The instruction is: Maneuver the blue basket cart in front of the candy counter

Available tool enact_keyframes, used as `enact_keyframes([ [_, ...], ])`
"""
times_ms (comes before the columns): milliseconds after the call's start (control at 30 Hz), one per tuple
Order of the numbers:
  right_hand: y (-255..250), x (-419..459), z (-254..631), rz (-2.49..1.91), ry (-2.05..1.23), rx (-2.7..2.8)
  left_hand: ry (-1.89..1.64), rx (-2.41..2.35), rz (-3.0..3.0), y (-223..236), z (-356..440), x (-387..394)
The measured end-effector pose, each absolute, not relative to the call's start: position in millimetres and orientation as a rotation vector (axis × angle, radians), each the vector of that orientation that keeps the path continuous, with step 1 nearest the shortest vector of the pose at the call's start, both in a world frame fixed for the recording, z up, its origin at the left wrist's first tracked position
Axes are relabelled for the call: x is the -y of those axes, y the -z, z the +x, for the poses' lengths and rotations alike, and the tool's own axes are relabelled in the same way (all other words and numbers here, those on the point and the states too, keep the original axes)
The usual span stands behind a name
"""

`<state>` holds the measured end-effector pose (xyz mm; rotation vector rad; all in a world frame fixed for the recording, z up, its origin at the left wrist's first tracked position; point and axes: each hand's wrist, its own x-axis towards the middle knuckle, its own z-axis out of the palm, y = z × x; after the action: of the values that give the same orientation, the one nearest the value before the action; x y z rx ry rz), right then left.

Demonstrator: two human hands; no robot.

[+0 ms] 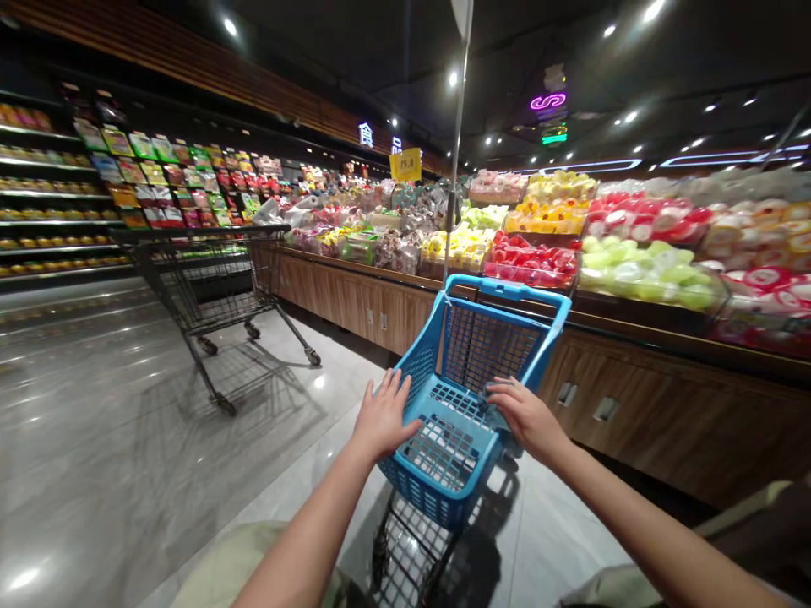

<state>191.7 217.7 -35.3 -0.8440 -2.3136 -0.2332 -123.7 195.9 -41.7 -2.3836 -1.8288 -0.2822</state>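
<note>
A small blue plastic shopping cart (500,291) stands in front of me beside a long produce counter. My left hand (382,415) rests on the cart's near left rim, fingers stretched and apart, holding nothing. My right hand (527,417) lies on the near right rim with fingers bent down over it; a greyish cloth-like bit shows under the fingertips. The blue basket holds nothing that I can see. A thin metal pole (457,143) rises from the cart's far edge.
A wooden counter (665,405) with wrapped fruit trays runs along the right. A dark metal shopping cart (212,283) stands on the glossy grey floor (114,439) at left. Shelves of packaged goods (57,194) line the far left wall.
</note>
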Motion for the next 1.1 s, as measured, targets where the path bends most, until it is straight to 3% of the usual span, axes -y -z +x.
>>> enact_keyframes([
  [333,59.2,-131.8,123.2,-0.611,0.246,2.283,0.192,1.772,-2.463,34.9,-135.2,-203.2],
  [600,45.3,-138.5,130.0,-0.349,0.392,2.444,0.149,1.686,-2.581,29.4,-147.4,-208.9],
  [867,31.3,-178.1,201.3,-0.669,0.412,2.398,0.245,1.625,-2.621,31.2,-157.5,-211.9],
  [1100,35.8,-172.2,183.5,-0.831,0.277,2.308,0.499,1.702,-2.523,34.4,-150.1,-205.2],
])
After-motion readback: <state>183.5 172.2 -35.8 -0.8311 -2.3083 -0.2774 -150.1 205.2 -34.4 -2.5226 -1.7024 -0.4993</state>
